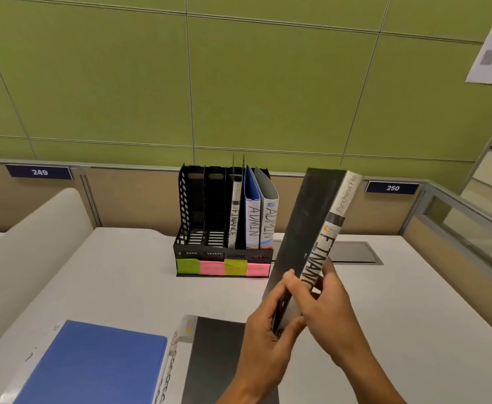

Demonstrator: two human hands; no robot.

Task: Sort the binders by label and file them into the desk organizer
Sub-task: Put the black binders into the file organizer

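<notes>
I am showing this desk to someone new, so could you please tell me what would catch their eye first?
First, the black binder with FINANCE on its spine, held tilted in both hands, left hand and right hand, in the right foreground. Behind it at the desk's back edge stands the black desk organizer with bright green and pink sticky notes, already holding a FINANCE binder and two ADMIN binders.

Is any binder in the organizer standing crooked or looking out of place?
Yes. The grey ADMIN binder at the right end of the desk organizer leans to the right, its top past the organizer's side. The blue ADMIN binder and the FINANCE binder stand nearly upright.
</notes>
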